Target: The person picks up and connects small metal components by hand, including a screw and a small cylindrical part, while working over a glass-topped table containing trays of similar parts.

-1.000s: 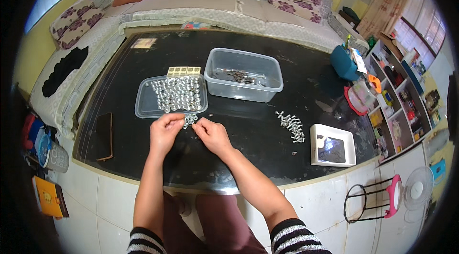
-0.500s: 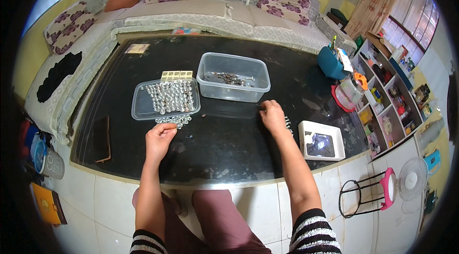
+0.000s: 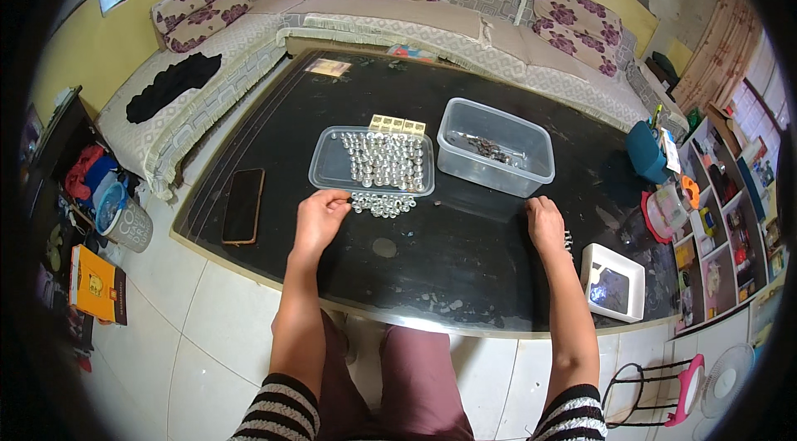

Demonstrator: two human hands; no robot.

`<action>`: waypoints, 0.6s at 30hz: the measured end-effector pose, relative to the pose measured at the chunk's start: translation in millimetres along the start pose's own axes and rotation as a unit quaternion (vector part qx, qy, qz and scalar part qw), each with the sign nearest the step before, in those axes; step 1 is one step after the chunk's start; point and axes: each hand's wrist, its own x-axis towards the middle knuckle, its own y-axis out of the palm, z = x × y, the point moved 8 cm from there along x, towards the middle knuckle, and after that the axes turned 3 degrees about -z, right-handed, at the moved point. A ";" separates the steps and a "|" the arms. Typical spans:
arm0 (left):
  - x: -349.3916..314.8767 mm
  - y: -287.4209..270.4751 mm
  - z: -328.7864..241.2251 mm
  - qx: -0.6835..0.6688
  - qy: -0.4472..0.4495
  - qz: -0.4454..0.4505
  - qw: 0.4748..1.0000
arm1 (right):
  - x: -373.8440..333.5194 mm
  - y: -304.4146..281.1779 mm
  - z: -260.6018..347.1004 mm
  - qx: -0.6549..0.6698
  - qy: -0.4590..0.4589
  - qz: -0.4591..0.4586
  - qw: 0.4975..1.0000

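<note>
My left hand [image 3: 320, 221], fingers pinched together, is at the left end of a loose cluster of small shiny silver pieces [image 3: 383, 207] on the black tabletop. Just beyond the cluster lies a translucent plastic lid [image 3: 330, 177] carrying rows of round silver pieces [image 3: 386, 160]. My right hand [image 3: 544, 221] has its fingers drawn together in front of a clear plastic tub [image 3: 498, 177], which holds dark and silver metal parts [image 3: 491, 150]. Anything inside either pinch is too small to make out. Beside my right wrist is a short row of small silver pieces [image 3: 569, 243].
Small cream-coloured blocks [image 3: 398, 124] sit behind the lid. A phone [image 3: 243, 206] lies at the table's left, a white tray [image 3: 634, 287] at the right front. Teal holder [image 3: 647, 152] and pink-based container [image 3: 664, 208] stand at the right edge. A sofa [image 3: 465, 30] borders the far side.
The view has swung left, so the table and its things sit farther right in the picture. My left hand has moved to the left end of the silver cluster; my right hand stays near the tub.
</note>
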 end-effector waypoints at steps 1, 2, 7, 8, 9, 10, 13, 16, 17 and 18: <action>0.1 3.0 2.3 0.012 0.006 0.012 1.000 | 1.7 -8.5 13.3 0.044 -0.003 -0.014 0.999; -0.3 5.4 3.6 0.024 0.012 0.023 0.999 | 2.7 -13.3 28.4 0.089 -0.007 -0.027 0.996; -2.1 19.9 -9.7 0.120 0.058 0.046 0.990 | -8.4 18.9 50.0 0.373 0.182 0.015 0.910; -1.9 20.5 -10.0 0.121 0.058 0.045 0.990 | -10.1 31.7 55.8 0.442 0.197 0.022 0.875; -1.6 21.1 -8.9 0.133 0.056 0.043 0.989 | -11.4 40.6 64.8 0.520 0.233 0.039 0.821; -1.5 22.0 -7.3 0.145 0.054 0.041 0.987 | -13.5 49.5 75.6 0.592 0.266 0.057 0.759; -0.7 21.6 -3.2 0.138 0.040 0.041 0.989 | -12.9 52.1 106.9 0.661 0.289 0.101 0.685; 1.0 22.8 0.4 0.144 0.034 0.049 0.988 | -14.5 61.6 124.4 0.690 0.285 0.138 0.651; 1.7 23.5 1.3 0.149 0.035 0.054 0.987 | -14.1 63.4 127.7 0.683 0.280 0.141 0.659; 2.2 22.7 0.9 0.149 0.034 0.054 0.987 | -13.9 65.4 130.9 0.677 0.274 0.145 0.668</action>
